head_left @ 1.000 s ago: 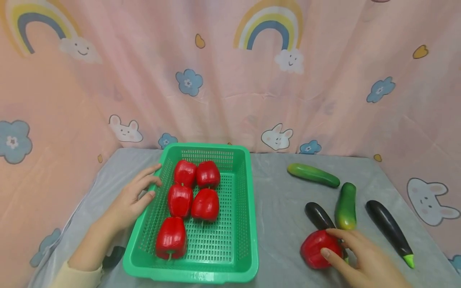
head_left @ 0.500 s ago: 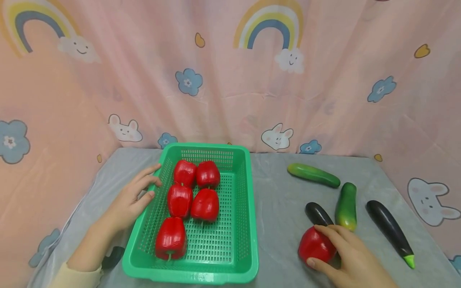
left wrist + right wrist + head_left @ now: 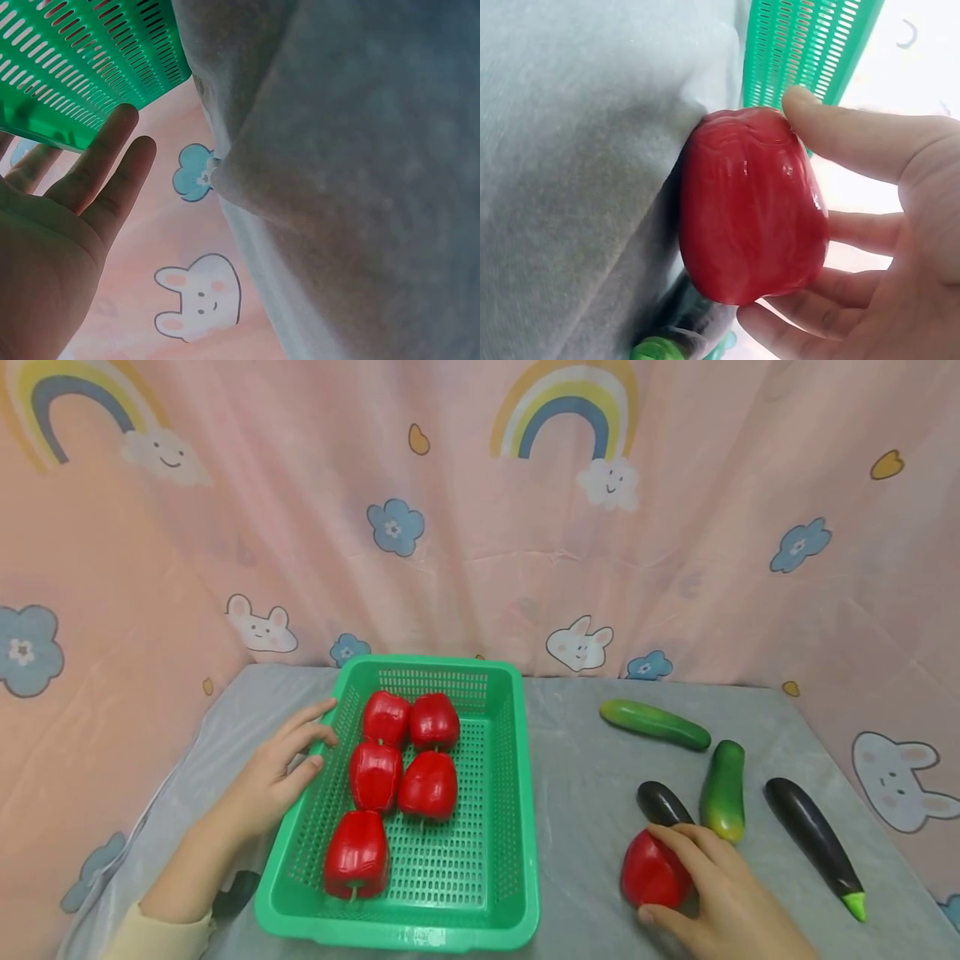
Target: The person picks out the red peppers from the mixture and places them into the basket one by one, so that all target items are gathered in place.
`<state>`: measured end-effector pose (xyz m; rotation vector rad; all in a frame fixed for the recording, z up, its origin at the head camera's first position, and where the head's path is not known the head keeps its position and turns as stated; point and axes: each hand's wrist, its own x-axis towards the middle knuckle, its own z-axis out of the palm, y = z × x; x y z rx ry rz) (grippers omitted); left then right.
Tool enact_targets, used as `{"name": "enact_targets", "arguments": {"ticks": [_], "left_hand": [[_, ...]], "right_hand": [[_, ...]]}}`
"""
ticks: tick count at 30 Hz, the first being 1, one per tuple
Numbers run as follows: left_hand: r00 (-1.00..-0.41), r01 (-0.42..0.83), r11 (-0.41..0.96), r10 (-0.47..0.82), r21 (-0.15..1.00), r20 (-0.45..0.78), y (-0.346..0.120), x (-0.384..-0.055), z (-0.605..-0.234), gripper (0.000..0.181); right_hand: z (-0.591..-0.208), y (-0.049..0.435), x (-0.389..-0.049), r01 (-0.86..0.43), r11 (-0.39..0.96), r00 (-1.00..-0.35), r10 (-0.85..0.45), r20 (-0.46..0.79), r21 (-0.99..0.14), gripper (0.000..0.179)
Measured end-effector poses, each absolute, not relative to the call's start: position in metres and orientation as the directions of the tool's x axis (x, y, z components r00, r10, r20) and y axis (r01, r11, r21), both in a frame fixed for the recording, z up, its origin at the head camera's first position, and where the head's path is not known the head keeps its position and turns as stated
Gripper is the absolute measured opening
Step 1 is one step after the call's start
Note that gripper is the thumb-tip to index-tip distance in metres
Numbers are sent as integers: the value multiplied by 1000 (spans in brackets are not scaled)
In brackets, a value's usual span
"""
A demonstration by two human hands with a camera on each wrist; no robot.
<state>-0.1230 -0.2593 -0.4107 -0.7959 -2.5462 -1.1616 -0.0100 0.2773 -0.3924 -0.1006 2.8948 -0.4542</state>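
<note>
My right hand (image 3: 723, 889) holds a red bell pepper (image 3: 651, 870) between thumb and fingers. In the right wrist view the pepper (image 3: 754, 206) is close to the grey cloth, the thumb at one end and fingertips at the other. Just behind it lies a black eggplant (image 3: 663, 803), partly hidden by pepper and hand. My left hand (image 3: 273, 772) rests against the left rim of a green plastic basket (image 3: 534, 860). The left wrist view shows its fingers nearly straight, touching the basket wall (image 3: 112, 60). Inside the basket sit several red bell peppers (image 3: 427, 787), gathered on its left side.
To the right lie two green cucumber-like vegetables (image 3: 654, 723) (image 3: 723, 789) and another eggplant (image 3: 813, 843) with a light green end. Grey cloth (image 3: 577, 793) covers the table. A pink printed curtain (image 3: 480, 593) rises behind. A dark object (image 3: 236, 893) lies partly hidden beside the left forearm.
My right hand has moved slightly left and its fingers have come further round the pepper. The pepper has shifted a little left and turned. My left hand and the basket stay put.
</note>
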Motion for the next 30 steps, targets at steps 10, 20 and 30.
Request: {"name": "enact_targets", "arguments": {"ticks": [10, 20, 30], "left_hand": [[-825, 565, 542, 378, 622, 421, -260, -123, -412, 18], [-821, 571, 538, 386, 620, 421, -258, -124, -410, 17], [-823, 568, 531, 386, 628, 417, -259, -123, -410, 17]], "right_hand": [[-391, 276, -14, -17, 945, -974, -90, -209, -326, 105], [-388, 280, -13, -81, 921, -982, -140, -129, -381, 100], [-376, 279, -17, -189, 902, -980, -200, 13, -388, 95]]}}
